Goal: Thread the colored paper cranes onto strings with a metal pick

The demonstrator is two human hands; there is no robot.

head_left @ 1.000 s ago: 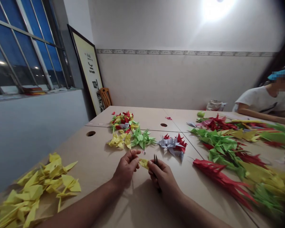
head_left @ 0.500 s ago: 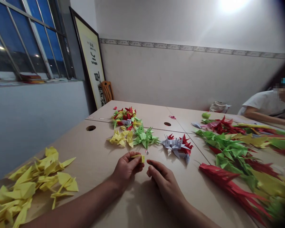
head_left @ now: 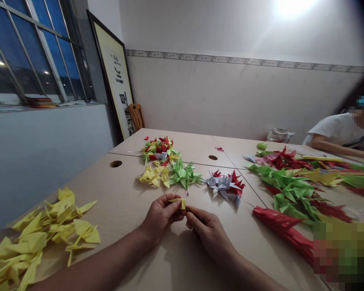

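Head view: left hand (head_left: 161, 215) pinched on small yellow folded paper (head_left: 183, 205), above pale table (head_left: 121, 194); right hand (head_left: 210, 228) curled round thin dark tool (head_left: 193, 211), tip at the paper. Yellow paper heap (head_left: 30, 242) left; framed calligraphy (head_left: 117, 87) leans near barred window (head_left: 22, 52).

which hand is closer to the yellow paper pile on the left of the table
Left. The left hand is to the right of the yellow paper pile, apart from it, pinching a folded yellow paper. The right hand is farther to the right, past the left hand.
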